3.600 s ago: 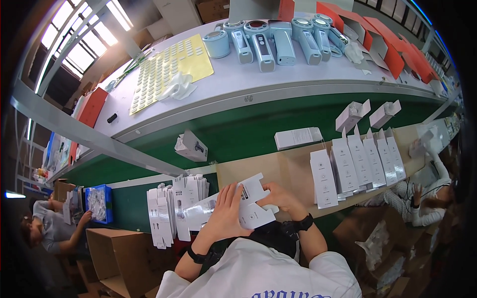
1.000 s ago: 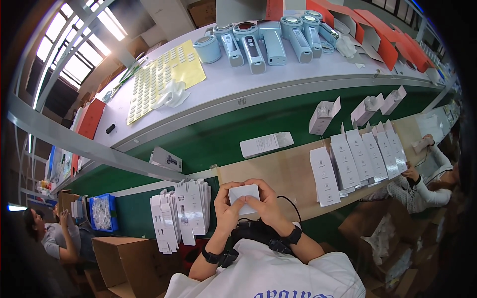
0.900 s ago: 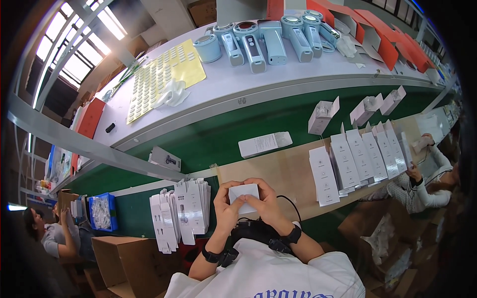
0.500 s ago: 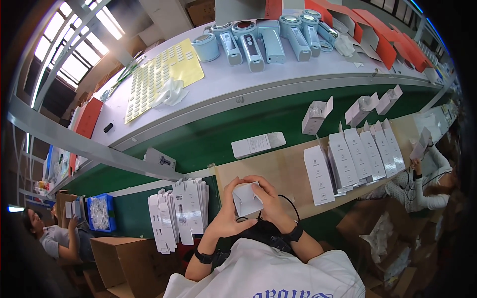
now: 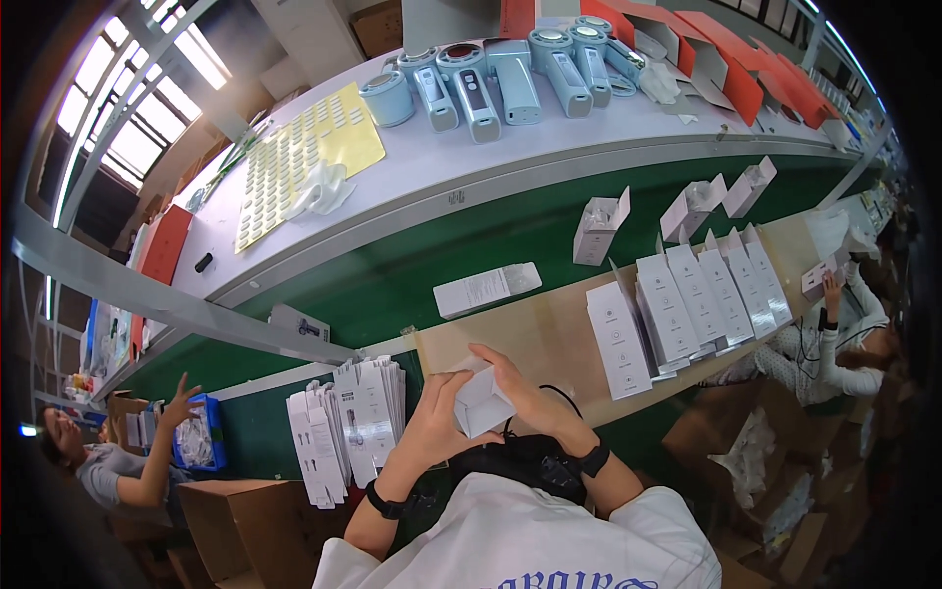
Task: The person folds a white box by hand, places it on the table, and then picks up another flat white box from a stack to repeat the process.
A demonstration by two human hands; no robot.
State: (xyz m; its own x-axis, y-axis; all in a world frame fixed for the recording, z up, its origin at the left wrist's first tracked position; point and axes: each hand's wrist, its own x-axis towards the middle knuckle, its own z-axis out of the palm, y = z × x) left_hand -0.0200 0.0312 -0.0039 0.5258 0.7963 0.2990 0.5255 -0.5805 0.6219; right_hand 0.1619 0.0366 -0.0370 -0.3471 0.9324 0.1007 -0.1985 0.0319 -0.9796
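Observation:
A small white carton (image 5: 484,404) is held between my two hands in front of my body, its end toward me showing inner walls and folds. My left hand (image 5: 432,417) grips its left side, with the fingers bent over the far edge. From the right, my right hand (image 5: 535,401) presses against the carton, and its raised finger lies along the far right edge. The bottom of the carton is hidden. Left of my hands stand stacks of flat white cartons (image 5: 371,417). To the right, a row of upright white cartons (image 5: 620,344) has raised flaps.
Beyond lies a white carton (image 5: 488,291) on its side. A higher white shelf (image 5: 432,167) bears light-blue handheld devices (image 5: 515,88) and a yellow sticker sheet (image 5: 358,147). A blue bin (image 5: 214,432) and an open brown box (image 5: 226,530) stand left. Co-workers sit at both sides.
The carton has turned a little in my hands, and my right hand's finger has lifted along its edge. The left co-worker has raised a hand; the right one has lowered a carton.

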